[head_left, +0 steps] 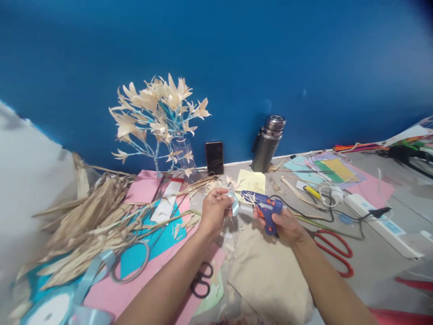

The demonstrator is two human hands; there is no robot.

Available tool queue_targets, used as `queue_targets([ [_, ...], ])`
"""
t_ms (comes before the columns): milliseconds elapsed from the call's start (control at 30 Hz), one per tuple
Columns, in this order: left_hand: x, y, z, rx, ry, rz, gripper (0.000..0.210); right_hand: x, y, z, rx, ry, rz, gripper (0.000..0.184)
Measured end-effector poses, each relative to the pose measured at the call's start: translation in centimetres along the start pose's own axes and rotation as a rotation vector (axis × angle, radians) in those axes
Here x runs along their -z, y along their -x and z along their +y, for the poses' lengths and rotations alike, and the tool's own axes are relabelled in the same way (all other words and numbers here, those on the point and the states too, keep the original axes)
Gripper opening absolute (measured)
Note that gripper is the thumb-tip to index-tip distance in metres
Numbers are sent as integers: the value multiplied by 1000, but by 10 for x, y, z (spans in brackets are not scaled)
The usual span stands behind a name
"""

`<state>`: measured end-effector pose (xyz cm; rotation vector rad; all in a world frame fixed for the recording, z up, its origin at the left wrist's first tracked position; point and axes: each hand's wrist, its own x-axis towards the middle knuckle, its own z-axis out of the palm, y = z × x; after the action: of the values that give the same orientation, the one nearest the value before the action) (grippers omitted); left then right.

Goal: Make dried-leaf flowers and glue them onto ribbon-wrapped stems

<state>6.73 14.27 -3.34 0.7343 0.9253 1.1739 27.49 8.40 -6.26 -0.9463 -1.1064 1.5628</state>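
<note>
My right hand [288,225] is wrapped round the handle of a blue hot glue gun [265,203], whose nozzle points left. My left hand [215,208] pinches a short piece of light blue ribbon [234,206] close to that nozzle; whether nozzle and ribbon touch I cannot tell. Pale flower-like petals [231,181] show just above the left fingertips. Beneath the glue gun lies a beige cloth [267,271]. A yellow paper [251,183] lies behind it. Black-handled scissors [202,280] rest beside my left forearm.
Dried husks [84,221] and a blue ribbon roll [50,309] cover the left side. Pale flowers [162,108] stand in a clear bottle [182,151] near a phone [214,158] and a flask [269,144]. Red-handled scissors [334,253] and a power strip [382,225] lie right.
</note>
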Motion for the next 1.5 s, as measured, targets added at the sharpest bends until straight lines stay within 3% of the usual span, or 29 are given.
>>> queue_targets([
  [767, -1, 4, 6, 24, -7, -23, 38, 8, 1, 12, -2, -168, 45, 48],
  [1500, -1, 4, 5, 11, 11, -24, 38, 10, 1, 14, 18, -127, 49, 51],
])
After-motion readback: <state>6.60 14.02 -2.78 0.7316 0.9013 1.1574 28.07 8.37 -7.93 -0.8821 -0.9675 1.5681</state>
